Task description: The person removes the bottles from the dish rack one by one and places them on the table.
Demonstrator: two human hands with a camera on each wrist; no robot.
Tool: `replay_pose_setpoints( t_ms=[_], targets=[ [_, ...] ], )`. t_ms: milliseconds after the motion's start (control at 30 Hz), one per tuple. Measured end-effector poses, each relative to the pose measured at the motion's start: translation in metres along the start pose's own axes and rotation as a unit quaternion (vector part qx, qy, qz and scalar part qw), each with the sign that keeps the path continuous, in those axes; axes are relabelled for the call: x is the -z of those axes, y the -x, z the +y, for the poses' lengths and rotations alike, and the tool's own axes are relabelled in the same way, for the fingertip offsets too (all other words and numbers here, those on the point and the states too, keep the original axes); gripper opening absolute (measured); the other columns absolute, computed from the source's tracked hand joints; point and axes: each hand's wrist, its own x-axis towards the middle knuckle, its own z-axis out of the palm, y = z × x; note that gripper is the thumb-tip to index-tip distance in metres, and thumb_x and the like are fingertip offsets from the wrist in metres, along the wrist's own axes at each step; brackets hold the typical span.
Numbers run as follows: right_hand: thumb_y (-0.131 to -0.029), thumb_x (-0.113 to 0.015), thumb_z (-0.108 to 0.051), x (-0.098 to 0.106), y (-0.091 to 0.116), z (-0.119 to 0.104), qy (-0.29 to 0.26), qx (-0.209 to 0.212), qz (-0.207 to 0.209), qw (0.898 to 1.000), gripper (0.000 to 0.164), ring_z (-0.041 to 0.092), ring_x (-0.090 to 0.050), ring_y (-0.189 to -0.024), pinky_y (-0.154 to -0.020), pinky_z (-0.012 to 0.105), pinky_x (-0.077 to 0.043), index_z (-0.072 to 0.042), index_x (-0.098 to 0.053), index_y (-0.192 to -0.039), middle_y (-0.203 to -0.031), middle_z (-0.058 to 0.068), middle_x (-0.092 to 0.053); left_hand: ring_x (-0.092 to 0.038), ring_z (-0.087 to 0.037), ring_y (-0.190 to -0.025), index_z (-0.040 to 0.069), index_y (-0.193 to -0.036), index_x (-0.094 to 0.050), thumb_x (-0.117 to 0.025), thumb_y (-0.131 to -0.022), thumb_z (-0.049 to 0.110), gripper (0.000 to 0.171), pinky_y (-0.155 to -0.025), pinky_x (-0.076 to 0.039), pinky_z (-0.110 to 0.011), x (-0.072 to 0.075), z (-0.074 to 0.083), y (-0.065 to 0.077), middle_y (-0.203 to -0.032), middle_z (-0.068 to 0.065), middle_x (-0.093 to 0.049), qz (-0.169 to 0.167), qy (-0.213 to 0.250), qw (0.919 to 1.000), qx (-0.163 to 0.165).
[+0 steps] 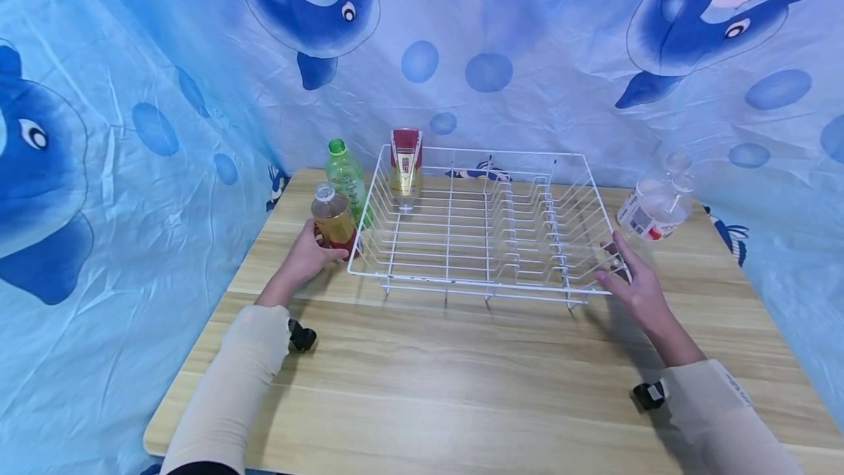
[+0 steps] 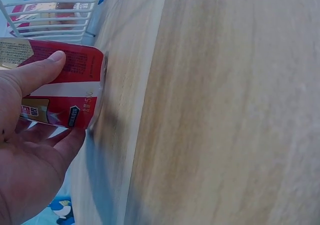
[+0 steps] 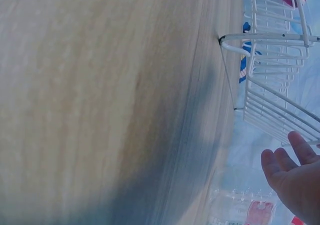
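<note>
My left hand [image 1: 305, 253] grips a clear plastic bottle with a red and gold label [image 1: 336, 226], upright at the rack's left side. In the left wrist view, thumb and fingers wrap its red lower part [image 2: 75, 80]. Right behind stands a green plastic bottle [image 1: 347, 178]. My right hand [image 1: 638, 286] holds the front right corner of a white wire dish rack [image 1: 461, 286], thumb over the rim; its curled fingertips [image 3: 282, 160] show below the wires in the right wrist view. A similar red and gold bottle [image 1: 406, 160] stands upside down in the rack's back left.
Two clear plastic bottles [image 1: 649, 211] with white labels stand beyond the rack's right side. The rack rests on a wooden table [image 1: 461, 387]. A blue curtain [image 1: 560, 116] with dolphins hangs behind the table and along its sides.
</note>
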Motion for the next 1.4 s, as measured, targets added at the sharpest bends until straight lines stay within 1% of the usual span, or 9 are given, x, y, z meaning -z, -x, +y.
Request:
replay_pose_setpoints(
  t_ms=[267, 467, 600, 767, 900, 1000, 1100, 1233, 1400],
  targets=[
    [-0.092, -0.064, 0.001, 0.0, 0.0, 0.002, -0.008, -0.001, -0.002, 1.0, 0.078, 0.014, -0.057, -0.101, -0.078, 0.01, -0.049, -0.002, -0.024, -0.159, -0.131, -0.011, -0.05, -0.034, -0.046, -0.142, 0.0, -0.157, -0.013, -0.081, -0.085, 0.008, 0.099, -0.117, -0.03, -0.054, -0.005, -0.003, 0.004, -0.155, -0.031, -0.031, 0.001, -0.01, 0.9999, -0.011],
    [-0.092, -0.064, 0.003, 0.0, 0.0, 0.001, -0.015, 0.004, -0.002, 1.0, 0.078, 0.013, -0.057, -0.099, -0.077, 0.01, -0.049, -0.001, -0.023, -0.159, -0.131, -0.011, -0.05, -0.017, -0.048, -0.148, 0.011, -0.162, 0.007, -0.08, -0.085, 0.008, 0.116, -0.12, -0.018, -0.058, 0.002, 0.002, 0.01, -0.164, -0.028, -0.012, 0.01, -0.024, 0.9995, -0.016],
    [-0.09, -0.064, 0.006, -0.001, 0.0, 0.001, -0.02, 0.013, 0.002, 1.0, 0.078, 0.013, -0.058, -0.097, -0.077, 0.009, -0.048, 0.003, -0.024, -0.157, -0.129, -0.016, -0.051, -0.014, -0.049, -0.148, 0.016, -0.161, 0.014, -0.081, -0.086, 0.011, 0.121, -0.118, -0.017, -0.064, 0.015, 0.016, 0.015, -0.164, -0.027, -0.009, 0.033, -0.043, 0.9981, -0.027],
    [-0.09, -0.064, 0.006, -0.001, -0.001, 0.003, -0.022, 0.016, 0.0, 1.0, 0.079, 0.009, -0.058, -0.096, -0.077, 0.009, -0.049, 0.002, -0.024, -0.158, -0.129, -0.014, -0.052, -0.014, -0.048, -0.149, 0.014, -0.162, 0.011, -0.083, -0.083, 0.011, 0.123, -0.117, -0.018, -0.066, 0.029, 0.041, 0.02, -0.164, -0.028, -0.01, 0.061, -0.08, 0.9937, -0.051],
    [-0.091, -0.064, 0.005, 0.0, -0.002, 0.003, -0.018, 0.014, 0.0, 1.0, 0.079, 0.01, -0.058, -0.099, -0.078, 0.009, -0.049, 0.0, -0.024, -0.158, -0.13, -0.013, -0.051, -0.015, -0.045, -0.149, 0.014, -0.162, 0.008, -0.085, -0.081, 0.011, 0.123, -0.117, -0.02, -0.065, 0.035, 0.057, 0.021, -0.166, -0.023, -0.009, 0.074, -0.108, 0.988, -0.082],
    [-0.09, -0.064, 0.005, 0.001, -0.002, 0.002, -0.019, 0.017, 0.0, 1.0, 0.079, 0.01, -0.059, -0.101, -0.079, 0.009, -0.049, 0.0, -0.024, -0.158, -0.13, -0.016, -0.05, -0.014, -0.043, -0.15, 0.017, -0.163, 0.007, -0.085, -0.081, 0.012, 0.123, -0.117, -0.019, -0.065, 0.038, 0.066, 0.02, -0.166, -0.02, -0.01, 0.078, -0.12, 0.9857, -0.089],
    [-0.09, -0.064, 0.007, 0.001, -0.003, 0.002, -0.025, 0.021, -0.001, 0.999, 0.079, 0.008, -0.059, -0.101, -0.079, 0.009, -0.049, 0.002, -0.024, -0.157, -0.129, -0.016, -0.051, -0.014, -0.044, -0.15, 0.02, -0.163, 0.005, -0.085, -0.081, 0.013, 0.123, -0.116, -0.018, -0.068, 0.039, 0.073, 0.02, -0.166, -0.021, -0.013, 0.077, -0.126, 0.9855, -0.084],
    [-0.09, -0.064, 0.008, 0.0, -0.003, 0.0, -0.03, 0.021, -0.002, 0.999, 0.078, 0.007, -0.06, -0.098, -0.077, 0.009, -0.05, 0.004, -0.023, -0.157, -0.128, -0.015, -0.051, -0.013, -0.045, -0.15, 0.02, -0.164, 0.002, -0.085, -0.081, 0.015, 0.121, -0.114, -0.018, -0.071, 0.041, 0.083, 0.02, -0.164, -0.023, -0.016, 0.074, -0.134, 0.9841, -0.09],
    [-0.091, -0.063, 0.006, 0.0, -0.001, -0.001, -0.028, 0.018, -0.002, 0.999, 0.078, 0.008, -0.059, -0.101, -0.078, 0.009, -0.049, 0.003, -0.023, -0.157, -0.128, -0.013, -0.05, -0.007, -0.044, -0.151, 0.021, -0.164, 0.002, -0.085, -0.081, 0.016, 0.121, -0.113, -0.015, -0.074, 0.043, 0.095, 0.021, -0.165, -0.022, -0.015, 0.067, -0.154, 0.98, -0.107]
  ],
)
